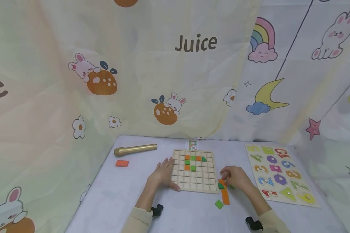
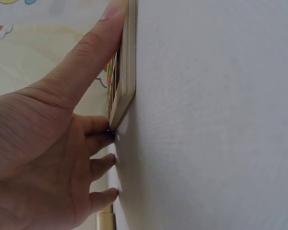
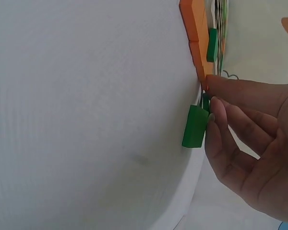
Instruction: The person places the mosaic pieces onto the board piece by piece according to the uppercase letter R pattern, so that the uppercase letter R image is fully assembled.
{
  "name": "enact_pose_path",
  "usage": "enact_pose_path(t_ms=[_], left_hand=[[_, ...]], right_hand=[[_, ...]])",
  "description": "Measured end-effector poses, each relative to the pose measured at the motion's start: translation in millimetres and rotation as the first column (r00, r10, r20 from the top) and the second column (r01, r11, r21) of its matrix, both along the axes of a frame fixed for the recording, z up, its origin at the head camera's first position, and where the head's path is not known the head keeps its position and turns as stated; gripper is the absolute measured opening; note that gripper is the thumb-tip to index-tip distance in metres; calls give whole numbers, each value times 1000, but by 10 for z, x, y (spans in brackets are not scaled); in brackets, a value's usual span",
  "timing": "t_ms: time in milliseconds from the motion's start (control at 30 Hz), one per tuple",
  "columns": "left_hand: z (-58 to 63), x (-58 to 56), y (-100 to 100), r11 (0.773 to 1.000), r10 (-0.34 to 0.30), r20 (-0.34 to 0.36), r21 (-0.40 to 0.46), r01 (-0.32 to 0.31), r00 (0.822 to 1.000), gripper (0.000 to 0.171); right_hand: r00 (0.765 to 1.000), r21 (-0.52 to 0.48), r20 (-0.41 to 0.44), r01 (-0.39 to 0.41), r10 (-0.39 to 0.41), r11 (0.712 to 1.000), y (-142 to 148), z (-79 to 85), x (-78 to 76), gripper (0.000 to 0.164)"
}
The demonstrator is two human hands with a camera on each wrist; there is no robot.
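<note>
At the left side of a wooden grid board (image 1: 195, 181), my left hand (image 1: 163, 173) rests with fingers spread along its edge. The left thumb (image 2: 89, 60) lies against the board's near edge. Orange and green pieces fill several cells in the board's upper middle. To the right of the board, my right hand (image 1: 236, 177) reaches down with bent fingers over loose pieces. In the right wrist view, its fingertips are close around a small dark green piece (image 3: 206, 102); I cannot tell whether they pinch it. A green block (image 3: 196, 127) lies beside them, near orange blocks (image 3: 196, 24).
A green square piece (image 1: 219, 204) lies near the board's front right corner. At the back left are a gold microphone (image 1: 135, 149) and an orange-red block (image 1: 122, 163). A pattern card (image 1: 192, 144) sits behind the board. On the right lies a number puzzle board (image 1: 306, 203).
</note>
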State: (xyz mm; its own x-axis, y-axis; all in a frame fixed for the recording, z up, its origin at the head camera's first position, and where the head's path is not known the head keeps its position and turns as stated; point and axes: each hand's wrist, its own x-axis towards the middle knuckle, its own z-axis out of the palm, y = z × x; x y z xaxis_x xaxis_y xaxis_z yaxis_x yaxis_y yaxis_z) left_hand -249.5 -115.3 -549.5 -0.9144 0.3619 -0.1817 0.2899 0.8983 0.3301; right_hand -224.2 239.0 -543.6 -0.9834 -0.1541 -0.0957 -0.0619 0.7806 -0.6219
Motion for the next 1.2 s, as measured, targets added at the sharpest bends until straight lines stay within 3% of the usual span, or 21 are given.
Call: enact_pose_path(t_ms=[567, 833, 967, 1067, 1200], left_hand=[[6, -25, 10, 1000, 14, 16, 11, -14, 1000, 144], [-276, -154, -19, 1000, 6, -17, -25, -6, 1000, 149], [-344, -190, -32, 1000, 6, -9, -24, -6, 1000, 151], [-333, -179, -27, 1000, 11, -3, -24, -11, 1000, 150], [-224, -117, -10, 999, 16, 21, -34, -15, 1000, 147]], right_hand=[[1000, -47, -15, -19, 18, 999, 29, 12, 3, 31], [996, -107, -83, -44, 35, 993, 32, 35, -106, 28], [994, -127, -109, -31, 17, 991, -13, 61, -157, 27], [992, -139, -125, -24, 6, 990, -64, 77, -208, 27], [990, -171, -142, -34, 9, 985, -145, 92, -266, 27]])
